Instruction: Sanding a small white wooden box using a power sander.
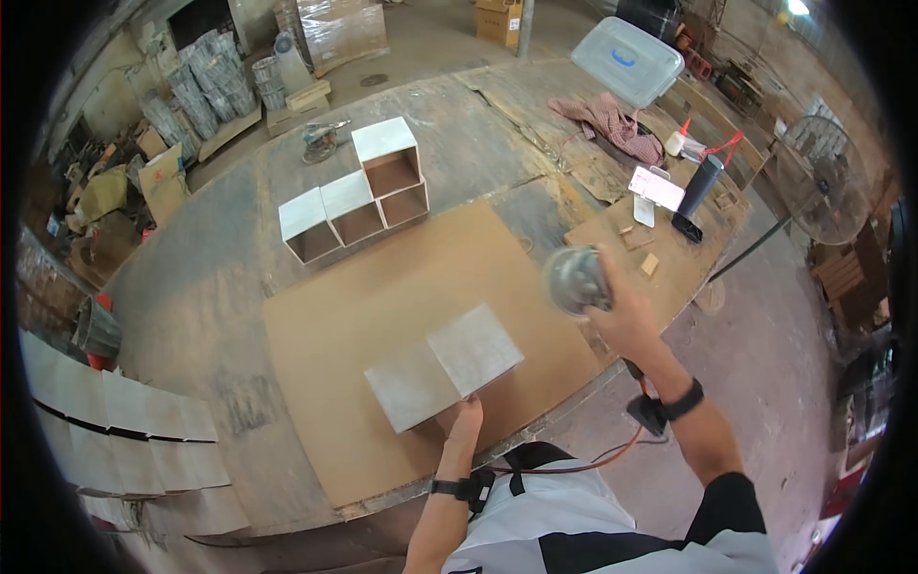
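A whitish wooden box unit point(413, 386) with two square faces on top lies on the brown board point(325, 320) in front of me. My left hand point(463, 417) grips its near edge, with the fingers partly hidden at the box's open side. To the right, my right hand point(626, 311) is closed around a grey round power sander point(578, 279), blurred by motion. The sander is held up off the box, near the board's right edge. An orange cord or hose point(617, 450) runs below my right forearm toward my waist.
A stepped white cubby unit point(347, 203) stands beyond the board, with another power tool point(321, 143) behind it. White panels point(143, 416) are lined up at left. At right are a phone point(658, 188), a black cylinder point(705, 177), a glue bottle point(677, 142) and a fan point(820, 182).
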The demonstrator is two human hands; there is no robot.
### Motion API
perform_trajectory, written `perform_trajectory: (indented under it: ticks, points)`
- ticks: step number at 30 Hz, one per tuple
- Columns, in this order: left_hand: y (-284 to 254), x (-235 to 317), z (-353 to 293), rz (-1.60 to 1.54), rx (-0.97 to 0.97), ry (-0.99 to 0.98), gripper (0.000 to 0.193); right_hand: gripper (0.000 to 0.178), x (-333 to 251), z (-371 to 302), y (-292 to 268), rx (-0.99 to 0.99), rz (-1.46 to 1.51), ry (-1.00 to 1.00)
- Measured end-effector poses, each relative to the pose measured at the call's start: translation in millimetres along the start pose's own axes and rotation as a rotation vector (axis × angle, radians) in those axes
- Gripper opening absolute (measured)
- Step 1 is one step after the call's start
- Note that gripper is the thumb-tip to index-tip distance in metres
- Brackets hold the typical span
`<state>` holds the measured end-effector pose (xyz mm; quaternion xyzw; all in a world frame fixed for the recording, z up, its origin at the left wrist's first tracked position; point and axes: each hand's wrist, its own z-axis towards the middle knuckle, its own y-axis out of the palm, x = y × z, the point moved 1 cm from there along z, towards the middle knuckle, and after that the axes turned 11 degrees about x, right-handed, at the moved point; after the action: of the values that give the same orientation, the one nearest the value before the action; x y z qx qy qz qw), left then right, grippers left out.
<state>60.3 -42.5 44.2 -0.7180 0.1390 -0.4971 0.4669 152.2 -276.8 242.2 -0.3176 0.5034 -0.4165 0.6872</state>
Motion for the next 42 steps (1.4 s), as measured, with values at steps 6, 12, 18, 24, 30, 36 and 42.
perform_trajectory:
  ticks: [6, 12, 18, 24, 30, 36, 42]
  points:
    - [3.4, -22.5, -7.8, 0.081, 0.145, 0.058, 0.039, 0.052, 30.7, -71.3, -28.8, 0.217, 1.388, 0.511]
    - [5.6, -33.6, -13.2, 0.272, 0.353, 0.338, 0.034, 0.024, 66.9, -121.1, 25.5, 0.14, 2.416, 0.851]
    - [-37.3, 34.2, -10.4, 0.298, -0.072, -0.151, 0.035, 0.025, 87.8, -113.9, 50.4, 0.07, 2.505, 0.934]
    - [-50.9, 20.4, -6.7, -0.365, 0.498, 0.072, 0.038, 0.027, 72.4, -92.1, 41.4, 0.041, 2.4, 0.986]
    - [-54.8, 20.0, -0.3, -2.046, -0.118, -0.263, 0.04, 0.03, 89.4, -79.7, 38.8, -0.202, 2.329, 0.965]
    - [9.9, -12.8, -4.6, -2.693, -0.347, -0.344, 0.035, 0.042, 84.5, -75.0, 19.3, -0.19, 1.837, 0.984]
    - [31.1, -19.9, 3.2, -2.792, -0.067, -0.48, 0.037, 0.043, 82.5, -79.8, 8.2, -0.127, 1.709, 0.981]
